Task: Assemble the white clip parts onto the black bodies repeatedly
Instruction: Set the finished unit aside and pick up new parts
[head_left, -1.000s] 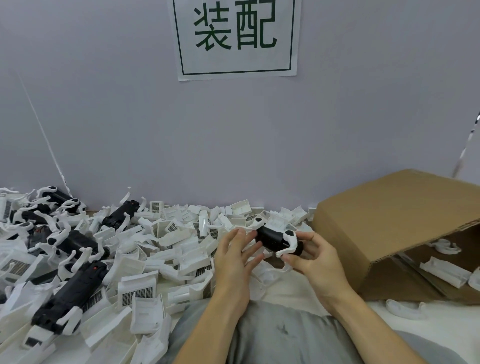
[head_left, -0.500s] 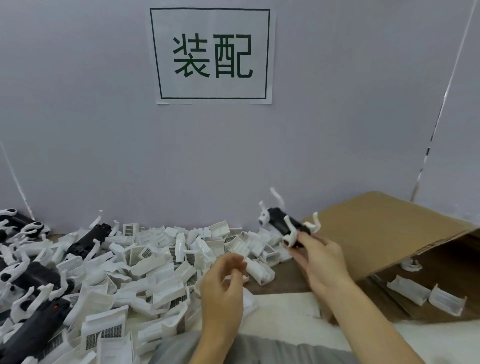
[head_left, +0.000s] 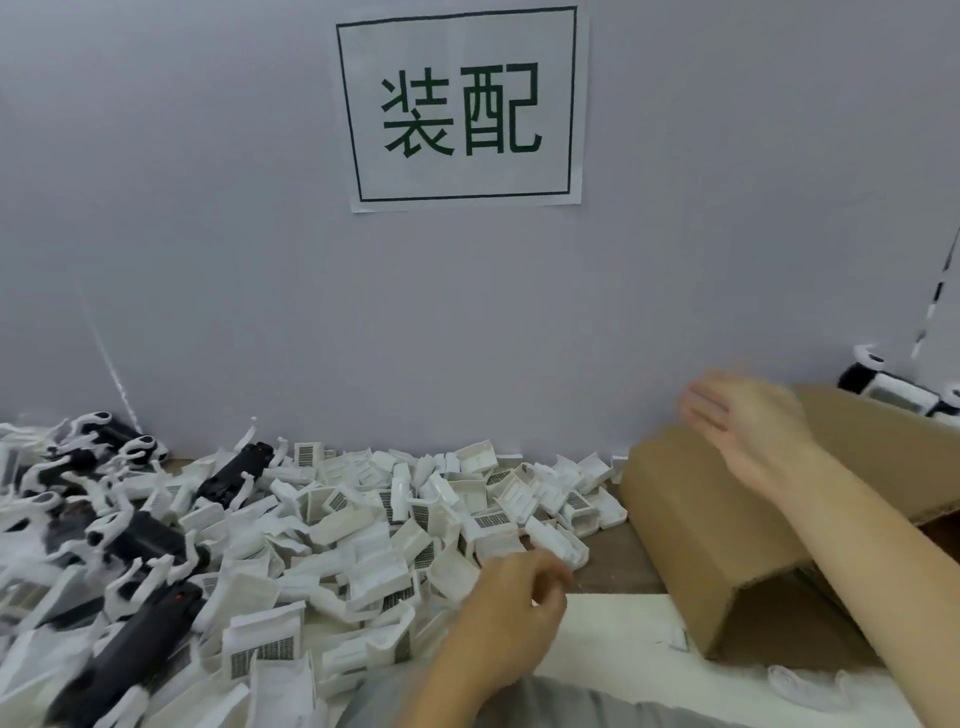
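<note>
Since half a second ago: right hand (head_left: 748, 431) emptied, fingers spread over box (head_left: 691, 519); unit (head_left: 893, 389) beyond it. Left hand (head_left: 511, 618) loosely curled, empty, near clips (head_left: 395, 525). Risk: blind reach snagging tangled clips, scattering pile.

Even soft light, faint shadows; right hand (head_left: 748, 431) motion-blurred, edges bowed

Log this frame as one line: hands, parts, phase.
right hand: open, empty, over cardboard box | left hand: loosely curled at white clip pile, blurred | assembled unit: behind box | phase: between cycles
</note>
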